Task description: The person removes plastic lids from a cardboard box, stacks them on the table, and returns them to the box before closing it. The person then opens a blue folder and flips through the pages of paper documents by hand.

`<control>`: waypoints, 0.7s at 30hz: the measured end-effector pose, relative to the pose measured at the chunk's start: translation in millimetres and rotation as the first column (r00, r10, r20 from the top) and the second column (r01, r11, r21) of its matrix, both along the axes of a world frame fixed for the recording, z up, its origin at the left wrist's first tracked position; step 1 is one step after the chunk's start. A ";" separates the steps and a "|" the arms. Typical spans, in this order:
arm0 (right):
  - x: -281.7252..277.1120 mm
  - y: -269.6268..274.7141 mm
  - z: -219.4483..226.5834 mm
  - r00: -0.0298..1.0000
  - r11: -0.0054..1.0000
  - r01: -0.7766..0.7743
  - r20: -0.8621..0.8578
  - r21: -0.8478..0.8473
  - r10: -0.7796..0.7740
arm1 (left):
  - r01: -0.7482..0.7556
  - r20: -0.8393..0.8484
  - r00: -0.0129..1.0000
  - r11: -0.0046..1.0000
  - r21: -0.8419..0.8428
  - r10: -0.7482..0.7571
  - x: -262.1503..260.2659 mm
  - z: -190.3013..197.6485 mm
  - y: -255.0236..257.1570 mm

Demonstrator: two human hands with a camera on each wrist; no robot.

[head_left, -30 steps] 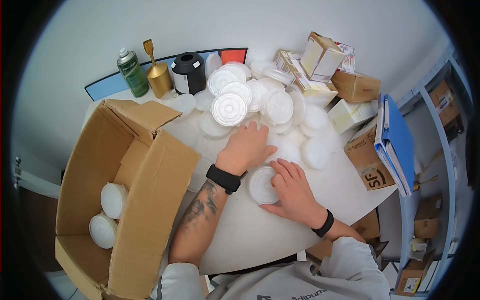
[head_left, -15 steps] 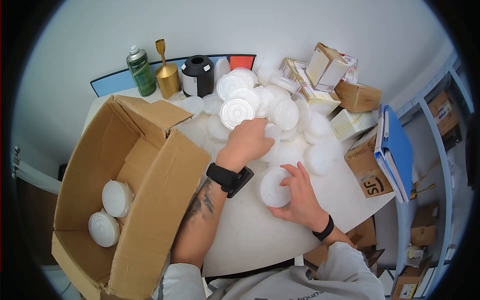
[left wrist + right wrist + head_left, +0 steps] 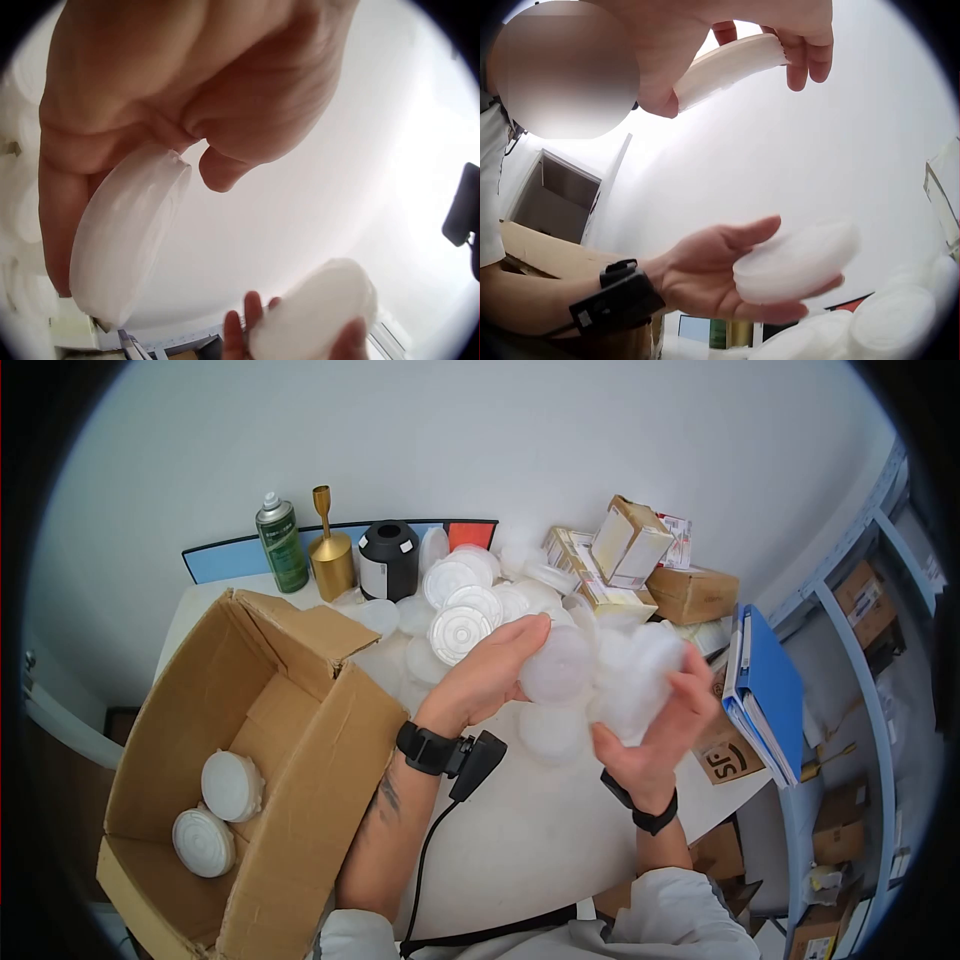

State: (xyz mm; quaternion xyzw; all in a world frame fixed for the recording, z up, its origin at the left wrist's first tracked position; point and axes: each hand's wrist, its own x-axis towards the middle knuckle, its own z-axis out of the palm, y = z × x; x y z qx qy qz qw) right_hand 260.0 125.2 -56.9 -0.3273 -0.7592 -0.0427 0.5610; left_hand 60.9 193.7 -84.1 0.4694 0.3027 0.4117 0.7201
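Observation:
My left hand (image 3: pixel 485 672) holds translucent white plastic lids (image 3: pixel 557 665), stacked together, above the table. In the right wrist view its thumb lies over the lids (image 3: pixel 799 262) and its fingers beneath them. My right hand (image 3: pixel 665 725) grips another short stack of white lids (image 3: pixel 632 685) by its edges, blurred in the head view. From the left wrist that stack (image 3: pixel 315 309) shows tilted between thumb and fingers. Behind both hands a heap of loose round lids (image 3: pixel 465 635) spreads over the table, and one lid (image 3: pixel 553 735) lies below the left hand's lids.
At left stands an open cardboard box (image 3: pixel 310 800) with two wrapped lid stacks (image 3: pixel 231 785) inside. A spray can (image 3: pixel 282 545), a gold candle holder (image 3: pixel 332 565) and a black container (image 3: pixel 389 560) line the back. Small boxes (image 3: pixel 630 545) and a blue binder (image 3: pixel 768 690) stand at right.
My right hand has raised its lids off the table, up and to the right. The left hand has turned and taken lids from the heap. The head view has shifted slightly.

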 end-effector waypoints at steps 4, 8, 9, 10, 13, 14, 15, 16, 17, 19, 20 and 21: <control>-10.0 21.6 -31.2 0.964 0.956 0.089 0.265 -0.279 -0.012 | 0.171 0.220 0.962 0.985 -0.035 -0.159 6.4 10.3 -9.6; 0.4 28.8 -44.0 0.998 0.954 -0.056 0.007 -0.295 0.061 | 0.238 0.263 0.938 0.971 -0.022 -0.224 -1.7 11.2 -5.7; -1.3 29.3 -42.2 0.975 0.925 -0.193 -0.167 -0.329 0.144 | 0.274 0.291 0.921 0.962 -0.004 -0.261 -1.1 12.5 -4.1; -2.4 29.8 -41.2 0.916 0.881 -0.332 -0.338 -0.338 0.216 | 0.277 0.294 0.918 0.961 0.004 -0.266 3.4 14.2 -7.8; 0.4 38.7 -53.3 0.938 0.893 -0.311 -0.254 -0.325 0.234 | 0.148 0.277 0.947 0.986 0.074 -0.163 12.5 12.6 -18.0; -1.2 37.9 -52.2 0.937 0.892 -0.318 -0.251 -0.323 0.243 | 0.191 0.326 0.923 0.979 0.070 -0.203 11.1 9.2 -15.3; -2.0 36.1 -49.0 0.925 0.883 -0.359 -0.245 -0.303 0.292 | 0.234 0.375 0.895 0.970 0.070 -0.243 9.6 7.8 -13.4; -1.9 35.0 -45.4 0.910 0.872 -0.398 -0.238 -0.285 0.338 | 0.228 0.378 0.895 0.971 0.072 -0.238 6.5 9.2 -13.3; -0.1 35.3 -41.5 0.910 0.871 -0.401 -0.235 -0.285 0.342 | 0.215 0.308 0.924 0.973 0.078 -0.229 2.4 11.0 -13.3; 3.9 35.5 -35.0 0.940 0.902 -0.340 -0.134 -0.265 0.315 | 0.205 0.236 0.947 0.975 0.083 -0.219 0.3 11.3 -13.1; 3.1 35.0 -33.7 0.940 0.902 -0.339 -0.133 -0.267 0.314 | 0.203 0.250 0.944 0.976 0.078 -0.217 1.4 10.1 -12.3; 2.4 34.6 -32.5 0.933 0.889 -0.351 -0.188 -0.294 0.307 | 0.202 0.265 0.940 0.977 0.075 -0.215 2.3 9.5 -11.9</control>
